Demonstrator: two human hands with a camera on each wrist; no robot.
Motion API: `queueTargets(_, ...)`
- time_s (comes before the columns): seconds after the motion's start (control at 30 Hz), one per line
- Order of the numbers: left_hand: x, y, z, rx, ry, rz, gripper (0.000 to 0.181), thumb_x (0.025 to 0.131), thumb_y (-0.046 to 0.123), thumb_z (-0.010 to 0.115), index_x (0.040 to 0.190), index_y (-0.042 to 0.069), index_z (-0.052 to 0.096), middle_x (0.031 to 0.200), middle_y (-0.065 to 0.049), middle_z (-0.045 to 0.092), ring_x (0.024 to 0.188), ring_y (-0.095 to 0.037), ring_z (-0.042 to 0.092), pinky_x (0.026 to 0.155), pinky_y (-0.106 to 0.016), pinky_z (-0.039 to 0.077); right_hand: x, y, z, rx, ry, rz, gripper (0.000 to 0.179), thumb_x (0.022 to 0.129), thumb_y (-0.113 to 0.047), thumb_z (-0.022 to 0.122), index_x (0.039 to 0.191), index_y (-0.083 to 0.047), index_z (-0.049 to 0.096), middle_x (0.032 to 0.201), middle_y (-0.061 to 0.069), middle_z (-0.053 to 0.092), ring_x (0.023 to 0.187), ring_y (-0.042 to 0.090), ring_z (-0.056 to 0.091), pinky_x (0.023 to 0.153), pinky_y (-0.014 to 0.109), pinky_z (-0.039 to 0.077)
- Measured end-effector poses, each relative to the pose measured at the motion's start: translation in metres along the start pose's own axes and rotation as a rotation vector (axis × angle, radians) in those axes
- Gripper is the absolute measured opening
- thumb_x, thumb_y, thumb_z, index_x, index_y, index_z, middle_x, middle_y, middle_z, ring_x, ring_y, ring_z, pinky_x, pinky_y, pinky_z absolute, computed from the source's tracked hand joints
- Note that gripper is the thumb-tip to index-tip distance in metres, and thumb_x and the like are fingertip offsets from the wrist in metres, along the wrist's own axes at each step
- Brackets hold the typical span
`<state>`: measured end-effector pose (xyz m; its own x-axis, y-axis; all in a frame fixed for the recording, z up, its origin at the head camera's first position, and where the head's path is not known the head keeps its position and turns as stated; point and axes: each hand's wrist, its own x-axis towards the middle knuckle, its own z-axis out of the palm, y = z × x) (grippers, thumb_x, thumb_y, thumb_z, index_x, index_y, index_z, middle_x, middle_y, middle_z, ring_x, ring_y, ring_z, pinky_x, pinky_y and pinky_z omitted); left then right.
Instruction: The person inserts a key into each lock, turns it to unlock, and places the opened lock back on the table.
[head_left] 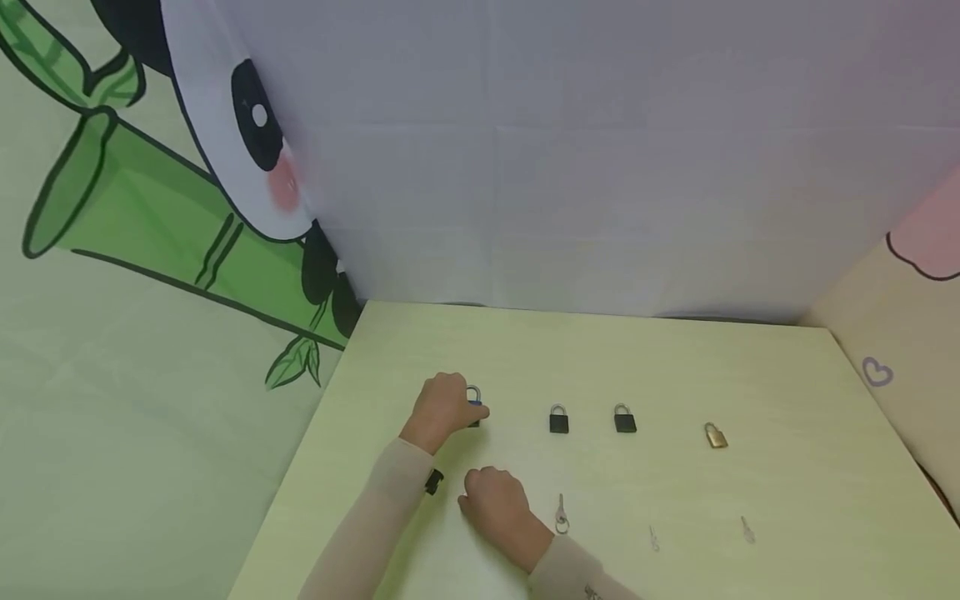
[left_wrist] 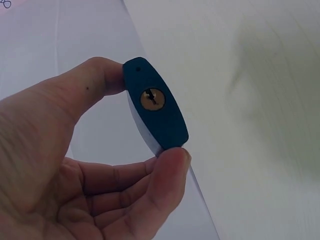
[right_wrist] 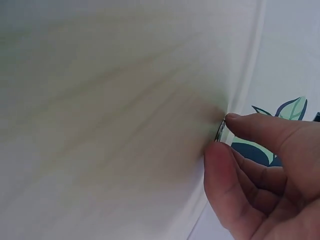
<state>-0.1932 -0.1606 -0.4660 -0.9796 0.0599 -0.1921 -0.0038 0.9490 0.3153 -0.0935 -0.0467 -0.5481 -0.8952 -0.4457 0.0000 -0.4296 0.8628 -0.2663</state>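
Note:
My left hand [head_left: 442, 410] grips a blue padlock [left_wrist: 167, 119] by its sides, thumb against one end and curled fingers at the other. In the left wrist view the padlock's underside faces the camera, showing a brass keyhole [left_wrist: 152, 99]; the head view shows its shackle upward. Lower and to the right, my right hand [head_left: 497, 508] is held close over the table. Between thumb and forefinger it pinches a thin metal key [right_wrist: 220, 131], seen almost edge-on and mostly hidden by the fingers.
To the right stand two black padlocks [head_left: 558, 419] [head_left: 625, 419] and a brass padlock [head_left: 716, 436]. Nearer lie a key with a ring [head_left: 562, 512] and two small keys [head_left: 654, 538] [head_left: 747, 530]. The pale table [head_left: 600, 358] meets a cloth wall behind.

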Motion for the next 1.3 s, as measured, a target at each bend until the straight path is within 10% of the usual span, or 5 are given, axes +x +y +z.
queueTargets(0.7, 0.003, -0.005, -0.002, -0.026, -0.013, 0.03, 0.039, 0.08, 0.037, 0.075, 0.062, 0.01, 0.052, 0.057, 0.001, 0.044, 0.049, -0.011, 0.038, 0.044, -0.025, 0.035, 0.002, -0.004, 0.001, 0.132, -0.043, 0.078, 0.023, 0.088, -0.019, 0.076, 0.083, -0.002, 0.061, 0.07, 0.004, 0.056, 0.061, 0.019, 0.06, 0.054, 0.031, 0.05)
queueTargets(1.13, 0.004, -0.009, -0.003, -0.013, -0.007, 0.057, 0.047, 0.082, 0.037, 0.075, 0.058, 0.014, 0.04, 0.054, 0.004, 0.031, 0.048, -0.009, 0.028, 0.043, -0.024, 0.026, -0.002, 0.013, 0.009, 0.887, -0.05, 0.168, 0.011, 0.087, -0.005, 0.072, 0.083, -0.008, 0.063, 0.066, -0.004, 0.063, 0.05, 0.011, 0.063, 0.052, 0.025, 0.048)
queueTargets(1.3, 0.005, -0.01, -0.001, -0.016, -0.011, 0.034, 0.047, 0.081, 0.037, 0.075, 0.058, 0.014, 0.04, 0.055, 0.004, 0.031, 0.048, -0.009, 0.029, 0.042, -0.024, 0.025, -0.003, 0.017, 0.006, 1.014, 0.007, 0.216, 0.009, 0.087, -0.011, 0.074, 0.085, -0.008, 0.066, 0.068, -0.003, 0.067, 0.059, 0.014, 0.068, 0.057, 0.026, 0.049)
